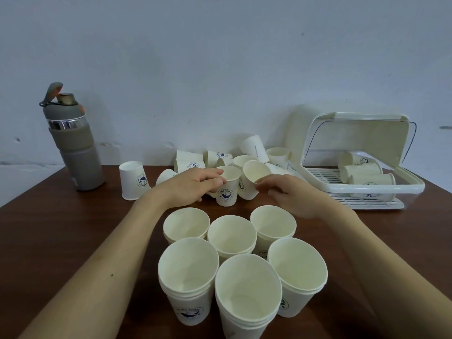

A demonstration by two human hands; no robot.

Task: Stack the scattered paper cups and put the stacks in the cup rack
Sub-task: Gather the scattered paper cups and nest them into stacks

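Several stacks of white paper cups [226, 243] stand upright in a cluster near the table's front. My left hand [190, 187] grips an upright cup [227, 189] at its rim, just behind the cluster. My right hand [288, 194] pinches the rim of a tilted cup [252, 182] right beside it. Behind both hands lies a heap of scattered loose cups [212, 157]. One cup [133, 179] stands upside down to the left. The white cup rack [362, 167], lid raised, sits at the right with stacks of cups lying on their sides inside.
A grey water bottle [73, 145] stands at the back left of the brown wooden table [61, 216]. A pale wall rises directly behind the table.
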